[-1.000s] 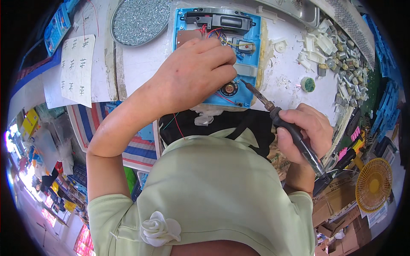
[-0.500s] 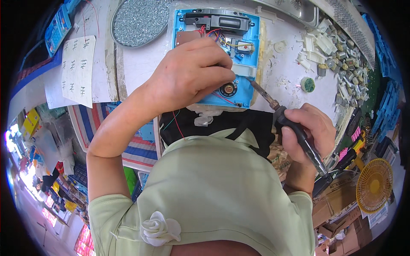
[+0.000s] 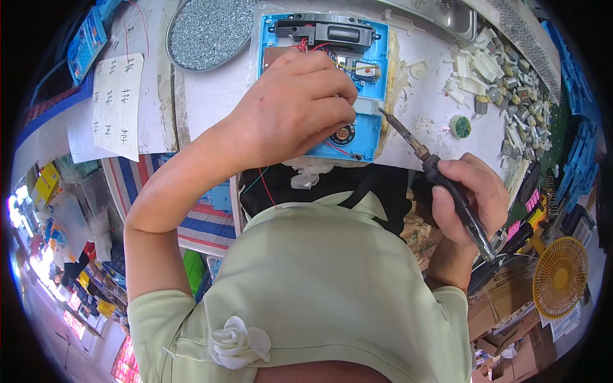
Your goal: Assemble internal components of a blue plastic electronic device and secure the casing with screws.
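An open blue plastic casing [image 3: 369,135] lies on the table with electronic parts inside. At its far end sits a black module [image 3: 324,32]; red wires run from it. A small whitish boxed part [image 3: 366,70] and a round speaker [image 3: 343,134] are also fixed in it. My left hand [image 3: 295,105] bends over the casing, fingers curled together; whatever they pinch is hidden. Loose red and green wires [image 3: 263,180] hang below that wrist. My right hand [image 3: 480,195] grips a soldering iron [image 3: 442,177] by its black handle, its tip at the casing's right edge.
A round tray of small screws [image 3: 207,35] stands at the far left beside a sheet of paper [image 3: 118,105]. To the right are a green-topped round tin [image 3: 460,126] and a heap of white and grey parts [image 3: 511,96]. A yellow fan [image 3: 560,279] is at lower right.
The soldering iron and my right hand have shifted a little to the right, drawing the tip off the casing's inside. My left hand has moved slightly right, its fingers still curled.
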`<state>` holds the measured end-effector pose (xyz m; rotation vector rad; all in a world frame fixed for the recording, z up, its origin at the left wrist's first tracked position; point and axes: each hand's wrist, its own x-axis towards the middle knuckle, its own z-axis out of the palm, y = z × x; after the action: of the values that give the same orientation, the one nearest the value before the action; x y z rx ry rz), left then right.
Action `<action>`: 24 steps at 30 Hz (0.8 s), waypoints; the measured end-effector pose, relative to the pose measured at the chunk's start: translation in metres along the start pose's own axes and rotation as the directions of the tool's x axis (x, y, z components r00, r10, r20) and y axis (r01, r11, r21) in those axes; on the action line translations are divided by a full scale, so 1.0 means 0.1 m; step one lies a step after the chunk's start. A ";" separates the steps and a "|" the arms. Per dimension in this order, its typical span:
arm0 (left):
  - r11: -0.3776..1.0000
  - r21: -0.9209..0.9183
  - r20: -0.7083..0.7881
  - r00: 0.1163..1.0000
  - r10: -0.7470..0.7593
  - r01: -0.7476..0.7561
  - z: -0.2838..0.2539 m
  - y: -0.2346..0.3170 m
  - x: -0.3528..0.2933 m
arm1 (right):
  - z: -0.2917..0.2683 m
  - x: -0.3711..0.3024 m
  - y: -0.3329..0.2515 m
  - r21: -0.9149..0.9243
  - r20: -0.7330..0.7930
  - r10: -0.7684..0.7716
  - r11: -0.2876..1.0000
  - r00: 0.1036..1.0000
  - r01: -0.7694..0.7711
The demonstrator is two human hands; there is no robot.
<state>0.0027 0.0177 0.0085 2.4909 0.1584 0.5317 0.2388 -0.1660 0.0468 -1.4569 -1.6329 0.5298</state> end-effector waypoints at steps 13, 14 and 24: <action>0.997 0.081 0.027 1.000 0.010 -0.012 0.03 0.03 0.01 | 0.09 0.05 -0.03 0.061 0.137 -0.100 0.994 0.985 0.092; 0.996 0.086 0.030 1.000 0.007 -0.010 0.03 0.03 0.01 | 0.10 0.05 -0.02 0.062 0.147 -0.121 0.992 0.982 0.113; 0.997 0.082 0.038 0.999 0.009 -0.012 0.03 0.03 0.01 | 0.16 0.11 -0.07 0.046 0.115 -0.046 0.998 0.992 0.041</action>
<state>0.0049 0.0139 0.0078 2.5817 0.1555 0.4908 0.2220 -0.1534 0.0471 -1.3771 -1.7288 0.6317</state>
